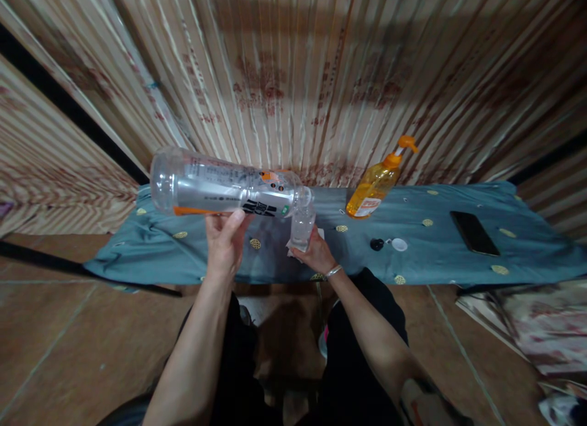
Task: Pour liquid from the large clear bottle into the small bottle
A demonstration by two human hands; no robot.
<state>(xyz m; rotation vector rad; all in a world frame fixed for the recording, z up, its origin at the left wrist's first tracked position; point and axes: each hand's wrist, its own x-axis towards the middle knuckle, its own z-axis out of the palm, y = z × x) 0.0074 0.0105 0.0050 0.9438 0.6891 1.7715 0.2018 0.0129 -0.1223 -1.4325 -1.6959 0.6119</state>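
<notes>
Clear labelled plastic bottle tilts in left hand, apparently to meet small transparent bottle in right hand; fingers clamp each.

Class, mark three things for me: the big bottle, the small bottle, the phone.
Big bottle (224,186): head view, middle of its printed side.
Small bottle (302,227): head view, its clear body.
Phone (474,233): head view, its dark upper face.
</notes>
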